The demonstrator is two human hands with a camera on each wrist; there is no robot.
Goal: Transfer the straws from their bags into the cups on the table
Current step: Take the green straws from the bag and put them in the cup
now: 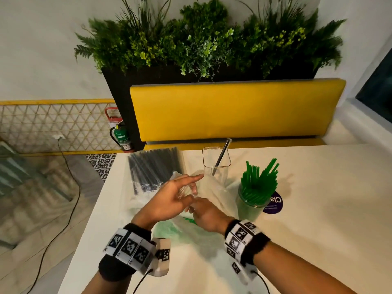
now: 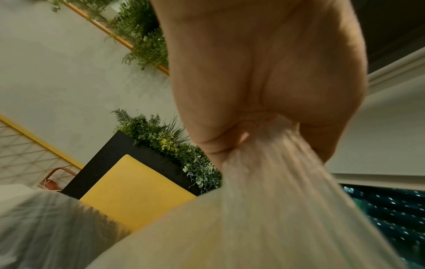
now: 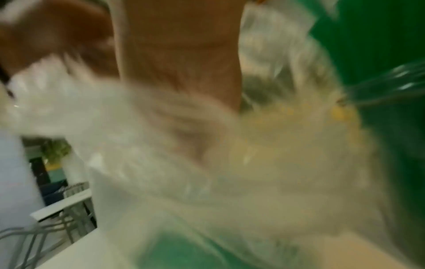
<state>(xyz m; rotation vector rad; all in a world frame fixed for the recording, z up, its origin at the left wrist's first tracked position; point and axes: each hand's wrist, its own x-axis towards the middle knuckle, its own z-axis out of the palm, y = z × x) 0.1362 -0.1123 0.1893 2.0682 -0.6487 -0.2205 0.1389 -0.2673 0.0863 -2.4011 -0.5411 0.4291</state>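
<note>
Fingers of the left hand (image 1: 169, 198) are partly spread in the head view: the index finger reaches straight out toward the square clear cup (image 1: 216, 164), while the thumb and the lower fingers pinch a gathered fold of the clear plastic bag (image 1: 209, 187). The left wrist view confirms it, with the bag (image 2: 264, 191) bunched into pleats where it comes out between thumb and palm of the hand (image 2: 264, 72). The right hand (image 1: 206, 215) lies just beside the left, its fingers curled down into the same crumpled plastic; the right wrist view is too blurred to show exactly what they grasp, though film (image 3: 184, 163) covers the hand (image 3: 179, 54) there.

One loose green straw (image 1: 190, 220) pokes out from under the right hand, lying in the bag on the counter (image 1: 318, 240), and a pale green tint shows through the film nearer the wrists. A bundle of green straws (image 1: 259, 179) stands upright in the round clear cup (image 1: 250, 206) at the right, beside a purple sticker (image 1: 275, 203). The square cup behind the hands holds a single black straw (image 1: 221, 157), leaning. Black straws (image 1: 154, 168) lie packed in their own clear bag at the far left of the counter, near its edge.
</note>
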